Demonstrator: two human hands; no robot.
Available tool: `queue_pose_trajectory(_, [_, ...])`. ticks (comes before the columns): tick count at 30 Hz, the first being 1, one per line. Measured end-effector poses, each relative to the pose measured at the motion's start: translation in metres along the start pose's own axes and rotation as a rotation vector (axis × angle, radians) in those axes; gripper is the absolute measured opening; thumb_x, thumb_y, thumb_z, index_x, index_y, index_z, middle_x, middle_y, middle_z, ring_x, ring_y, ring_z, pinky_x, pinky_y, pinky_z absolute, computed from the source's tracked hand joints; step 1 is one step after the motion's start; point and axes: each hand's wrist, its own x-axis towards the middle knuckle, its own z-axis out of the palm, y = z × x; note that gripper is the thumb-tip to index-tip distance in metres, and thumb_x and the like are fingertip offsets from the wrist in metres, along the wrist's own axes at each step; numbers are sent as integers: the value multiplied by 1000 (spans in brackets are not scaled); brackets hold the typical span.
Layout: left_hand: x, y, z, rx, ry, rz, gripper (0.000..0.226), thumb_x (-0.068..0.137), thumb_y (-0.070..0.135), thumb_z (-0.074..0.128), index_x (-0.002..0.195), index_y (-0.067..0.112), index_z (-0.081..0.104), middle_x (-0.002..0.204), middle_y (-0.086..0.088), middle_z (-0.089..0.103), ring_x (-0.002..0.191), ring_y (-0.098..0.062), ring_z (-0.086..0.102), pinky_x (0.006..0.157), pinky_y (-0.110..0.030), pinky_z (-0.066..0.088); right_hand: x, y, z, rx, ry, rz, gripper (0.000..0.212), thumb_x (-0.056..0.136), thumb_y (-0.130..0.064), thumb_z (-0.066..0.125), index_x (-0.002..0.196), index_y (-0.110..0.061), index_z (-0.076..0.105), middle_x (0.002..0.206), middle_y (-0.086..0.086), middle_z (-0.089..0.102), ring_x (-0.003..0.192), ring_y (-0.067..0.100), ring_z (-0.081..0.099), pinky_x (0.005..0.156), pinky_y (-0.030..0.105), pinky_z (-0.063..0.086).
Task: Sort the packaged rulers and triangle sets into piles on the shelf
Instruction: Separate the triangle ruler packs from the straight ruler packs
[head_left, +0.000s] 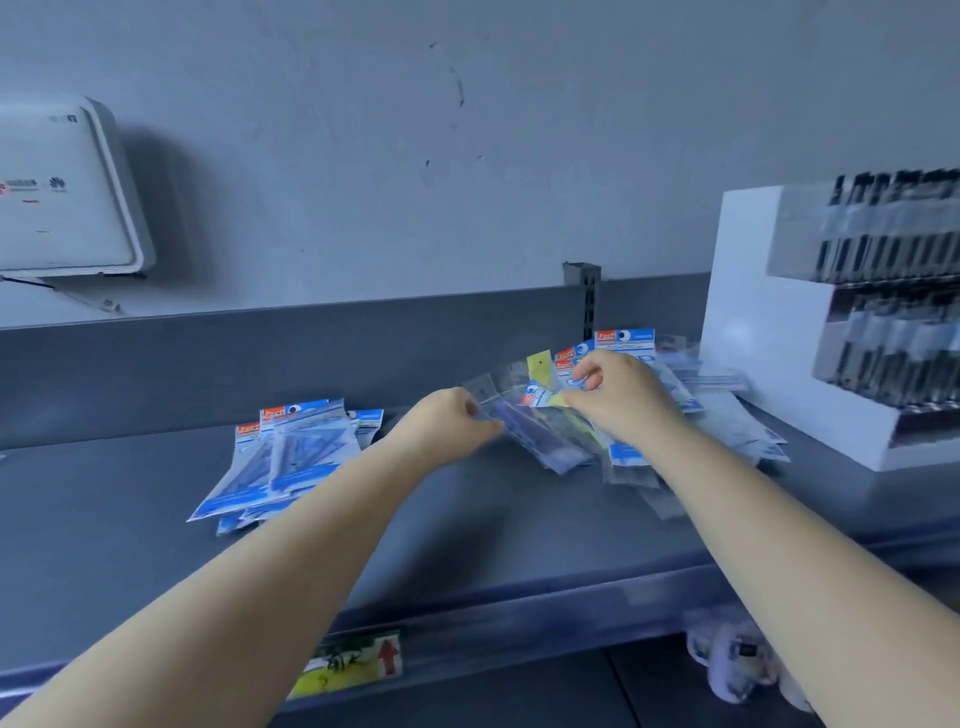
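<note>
Left hand (447, 423) pinches the upper end of a clear narrow ruler pack (524, 426): thumb and fingers closed on its top-left corner, the rest of the pack trailing away to the right of the grip. Pack's long axis runs diagonally, header end up-left toward the back wall, tail end down-right toward the shelf's front. It looks slightly lifted at the held end; blur makes contact with the shelf hard to confirm.

Right hand (621, 397) sits on top of the unsorted heap (691, 415), fingers curled and pinching the header of a blue-and-white pack (540, 395) near a yellow-tagged one (540, 366). The ruler pack lies just left of and under this hand, touching the heap's left edge.

Heap: mixed packs fanned out, headers mostly toward the back wall, tails spreading toward the front and right. It sits on the right part of the grey shelf (467, 530), just beside a white display box (769, 332).

Sorted pile (291, 457) lies well left of both hands: blue-headed packs stacked, long axes tilted, headers toward the back and tails toward the front-left.

Display box holds rows of dark pen-like items (883, 244) in tiers; too blurred to identify.

A white wall-mounted device (62, 197) sits up left. A yellow label (348, 667) sits on the shelf's front edge.
</note>
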Motion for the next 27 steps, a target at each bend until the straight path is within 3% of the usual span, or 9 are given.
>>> queue_pose_trajectory(2, [11, 13, 15, 52, -32, -50, 26, 87, 39, 57, 81, 15, 52, 73, 3, 51, 78, -21, 49, 60, -26, 35, 8, 25, -12, -19, 10, 23, 20, 85, -23, 60, 104, -18, 61, 114, 0, 61, 106, 23, 56, 90, 34, 47])
queue_pose_trajectory(5, [25, 25, 29, 109, -23, -129, 34, 86, 45, 55, 70, 16, 44, 73, 2, 50, 79, -22, 49, 62, -25, 34, 24, 56, -27, -74, 43, 33, 17, 86, -28, 59, 99, -17, 61, 115, 5, 62, 106, 26, 57, 89, 36, 47])
queue_pose_trajectory(9, [31, 43, 45, 82, -47, -189, 39, 83, 49, 60, 66, 20, 40, 88, -2, 51, 86, -23, 48, 68, -26, 37, 44, 80, -34, -238, -19, 112, 49, 83, -49, 59, 117, -14, 56, 128, 7, 54, 116, 29, 53, 90, 35, 44])
queue_pose_trajectory(13, [37, 49, 56, 31, -53, -206, 48, 69, 60, 70, 96, 26, 50, 116, -4, 58, 113, -27, 52, 98, -37, 43, 55, 93, -27, -297, -127, 149, 65, 72, -67, 61, 113, -17, 60, 127, 6, 57, 114, 27, 55, 90, 33, 45])
queue_pose_trajectory(15, [40, 49, 62, 3, -35, -234, 77, 63, 60, 74, 121, 18, 48, 126, -4, 57, 120, -27, 49, 102, -42, 41, 59, 97, -25, -223, -156, 158, 65, 69, -66, 65, 107, -13, 60, 114, 7, 62, 106, 28, 58, 91, 36, 48])
queue_pose_trajectory(17, [42, 49, 66, -12, 1, -265, 86, 64, 57, 76, 130, 13, 42, 129, -4, 54, 122, -27, 47, 103, -42, 40, 63, 99, -26, -152, -181, 160, 60, 67, -61, 71, 101, -13, 58, 106, 7, 63, 102, 29, 59, 93, 41, 48])
queue_pose_trajectory(21, [45, 41, 63, -170, 99, -293, 84, 66, 38, 83, 134, 11, 42, 127, -5, 57, 115, -24, 54, 97, -34, 44, 67, 102, -28, -71, -163, 142, 41, 69, -50, 76, 79, -16, 55, 93, 4, 59, 97, 29, 59, 93, 41, 46])
queue_pose_trajectory(24, [46, 34, 58, -272, 154, -314, 78, 66, 27, 84, 132, 8, 47, 125, -9, 59, 111, -25, 58, 86, -29, 44, 69, 105, -26, -12, -126, 150, 44, 68, -47, 78, 63, -17, 46, 74, 3, 54, 85, 27, 56, 79, 35, 40])
queue_pose_trajectory(27, [46, 28, 54, -398, 166, -312, 42, 64, 16, 82, 101, 11, 64, 99, -13, 65, 82, -23, 60, 70, -28, 44, 71, 109, -24, 105, -39, 156, 35, 68, -40, 79, 71, -13, 57, 80, 7, 62, 81, 28, 58, 73, 34, 41])
